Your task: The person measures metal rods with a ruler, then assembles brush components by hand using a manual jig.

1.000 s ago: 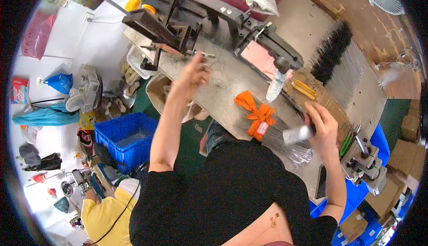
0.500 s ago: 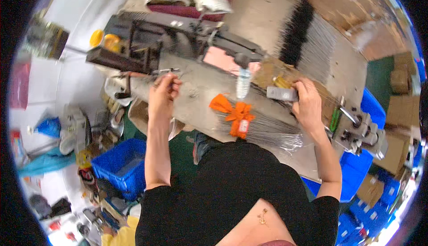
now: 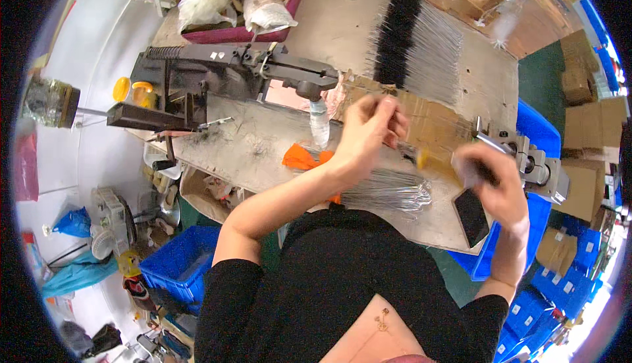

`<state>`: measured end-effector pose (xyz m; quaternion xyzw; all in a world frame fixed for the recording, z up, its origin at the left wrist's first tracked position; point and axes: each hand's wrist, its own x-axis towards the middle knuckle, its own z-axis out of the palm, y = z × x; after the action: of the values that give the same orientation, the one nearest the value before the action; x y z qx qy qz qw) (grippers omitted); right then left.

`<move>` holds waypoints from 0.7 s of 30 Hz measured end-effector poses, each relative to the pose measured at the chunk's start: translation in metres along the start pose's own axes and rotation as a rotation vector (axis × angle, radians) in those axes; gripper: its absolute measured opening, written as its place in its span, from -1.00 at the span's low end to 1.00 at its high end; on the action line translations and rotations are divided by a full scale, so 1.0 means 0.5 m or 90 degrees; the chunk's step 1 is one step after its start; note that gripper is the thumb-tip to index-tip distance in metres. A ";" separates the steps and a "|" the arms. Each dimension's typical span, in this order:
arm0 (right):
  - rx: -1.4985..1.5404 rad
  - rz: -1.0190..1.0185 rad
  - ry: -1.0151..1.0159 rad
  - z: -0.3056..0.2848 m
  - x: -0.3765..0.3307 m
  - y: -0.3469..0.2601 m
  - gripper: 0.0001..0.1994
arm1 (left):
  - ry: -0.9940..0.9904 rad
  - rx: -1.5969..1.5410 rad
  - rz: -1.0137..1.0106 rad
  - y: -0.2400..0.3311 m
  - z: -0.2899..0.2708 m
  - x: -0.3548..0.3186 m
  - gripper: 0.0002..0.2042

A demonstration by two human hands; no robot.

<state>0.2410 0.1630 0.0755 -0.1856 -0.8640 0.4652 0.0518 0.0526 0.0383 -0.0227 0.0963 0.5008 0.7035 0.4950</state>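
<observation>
We note brown cardboard boxes stacked at the right edge, beyond the work surface, with more brown cartons lower on that side. Blue crates bearing small white labels stand at the lower right. Clear and white plastic bags lie bunched at the far end of the surface, beside a dark red tray. A blue plastic bag sits on the floor at left. We observe no screens or signs.
</observation>
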 end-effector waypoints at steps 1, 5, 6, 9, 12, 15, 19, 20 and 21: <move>-0.034 -0.029 0.092 0.020 0.032 0.004 -0.52 | 0.010 -0.001 0.003 0.001 -0.019 -0.004 -0.78; -0.124 -0.194 0.199 0.101 0.214 0.050 -0.53 | 0.074 0.076 0.128 0.009 -0.060 -0.010 -0.76; -0.122 -0.199 0.192 0.116 0.229 0.054 -0.53 | 0.068 0.064 0.109 0.010 -0.062 -0.011 -0.75; -0.070 -0.149 0.086 0.134 0.246 0.055 -0.55 | 0.059 0.043 0.068 0.023 -0.068 -0.017 -0.72; 0.004 -0.074 0.042 0.118 0.243 0.040 -0.66 | 0.043 0.035 0.020 0.036 -0.071 -0.024 -0.69; 0.038 -0.017 -0.016 0.099 0.255 0.046 -0.75 | 0.002 0.062 -0.025 0.049 -0.068 -0.025 -0.63; 0.101 -0.029 -0.062 0.082 0.254 0.049 -0.76 | -0.069 -0.107 -0.075 0.076 -0.045 -0.025 -0.50; 0.122 -0.014 -0.046 0.080 0.248 0.041 -0.77 | -0.117 -0.195 -0.081 0.080 -0.046 -0.023 -0.45; 0.122 -0.017 -0.052 0.078 0.236 0.035 -0.77 | -0.113 -0.196 -0.078 0.082 -0.053 -0.020 -0.45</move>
<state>0.1262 0.1849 0.0292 -0.1495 -0.8194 0.5519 0.0403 0.0160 0.0136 0.0011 0.0501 0.3463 0.7294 0.5879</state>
